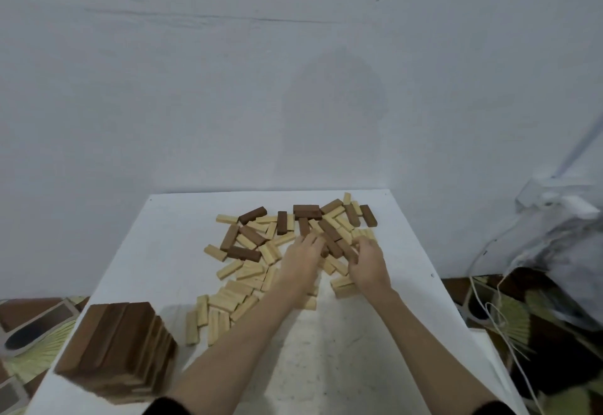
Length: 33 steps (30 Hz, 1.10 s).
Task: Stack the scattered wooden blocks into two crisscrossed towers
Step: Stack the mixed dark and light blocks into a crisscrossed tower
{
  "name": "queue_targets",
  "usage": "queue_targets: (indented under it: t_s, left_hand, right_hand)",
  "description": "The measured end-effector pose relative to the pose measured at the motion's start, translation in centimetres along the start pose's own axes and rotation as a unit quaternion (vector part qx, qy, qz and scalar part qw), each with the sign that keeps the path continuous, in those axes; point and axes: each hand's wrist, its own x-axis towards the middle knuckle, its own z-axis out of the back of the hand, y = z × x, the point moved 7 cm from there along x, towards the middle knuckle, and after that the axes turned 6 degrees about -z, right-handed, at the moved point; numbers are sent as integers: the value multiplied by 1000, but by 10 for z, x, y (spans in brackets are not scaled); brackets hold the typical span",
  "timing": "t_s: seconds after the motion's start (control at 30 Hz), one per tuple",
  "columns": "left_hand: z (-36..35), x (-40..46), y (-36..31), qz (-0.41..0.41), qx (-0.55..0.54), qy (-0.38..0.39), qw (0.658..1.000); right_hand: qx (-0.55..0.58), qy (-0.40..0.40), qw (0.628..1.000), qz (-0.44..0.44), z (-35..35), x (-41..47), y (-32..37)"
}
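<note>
Head view: a white table [375,349] is seen from above, set against a pale wall [228,88]. A loose heap of wooden blocks [261,251], light and dark mixed, is spread over the middle and far part of the tabletop, with a run of light blocks trailing toward the near left. One finished crisscrossed tower [117,349] of dark blocks is placed at the near left corner of the table; it is blurred, so its layers cannot be counted. Both forearms are extended from the bottom edge into the heap. The left hand [301,259] is laid palm down on the pile, its fingers fairly straight and spread over the blocks, nothing seen to be gripped. The right hand [367,263] is placed just beside it, its fingers curled around a dark block [342,246] at the heap's right side; whether the block is lifted clear cannot be told. White cables [496,316] are seen hanging off to the right, over a patterned floor [39,333]
</note>
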Motion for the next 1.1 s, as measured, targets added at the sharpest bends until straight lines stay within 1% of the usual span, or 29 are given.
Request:
queue_targets:
  t_s: [0.17, 0.27, 0.33, 0.4, 0.47, 0.5, 0.53, 0.6, 0.63, 0.7, 0.73, 0.83, 0.9, 1.0, 1.1]
  left_hand:
    - [-21, 28, 4, -47, 114, 48, 991]
    - [-26, 33, 4, -59, 166, 46, 983]
    - [-25, 33, 3, -70, 182, 47, 980]
    - [-16, 31, 0, -82, 185, 22, 979]
    - [-9, 29, 5, -72, 144, -42, 986]
    - [-5, 26, 8, -54, 93, -78, 991]
    - [0, 20, 12, -31, 19, -109, 993]
    - [10, 8, 20, 60, -144, -146, 977]
    - [13, 1, 24, 93, -183, -158, 966]
    - [18, -13, 27, 108, -218, -176, 954]
    - [21, -19, 27, 107, -242, -183, 947]
    - [28, -35, 30, 104, -305, -192, 927]
    - [32, -45, 33, 110, -322, -193, 920]
    - [36, -57, 37, 109, -318, -195, 921]
    - [38, -72, 38, 97, -273, -194, 937]
  right_hand:
    - [-20, 10, 1000, 17, -7, 18, -9]
    - [-28, 9, 999, 17, -7, 22, -13]
    - [-36, 19, 999, 18, -8, 24, -15]
    - [-33, 21, 999, 11, -6, 26, -16]
    - [12, 16, 1000, -14, -1, 27, -18]
    - [48, 15, 998, -33, 3, 29, -20]
    - [84, 21, 995, -57, 5, 29, -21]
    - [143, 40, 985, -91, 8, 28, -20]
    - [168, 44, 980, -93, 9, 27, -17]
    - [184, 50, 978, -81, 7, 24, -7]
    - [168, 59, 981, -75, 3, 23, -3]
    - [58, 77, 994, -47, -11, 21, 6]
    - [18, 74, 997, -32, -17, 21, 12]
    - [40, 49, 998, -30, -19, 18, 19]
    - [80, 18, 997, -14, -12, 9, 27]
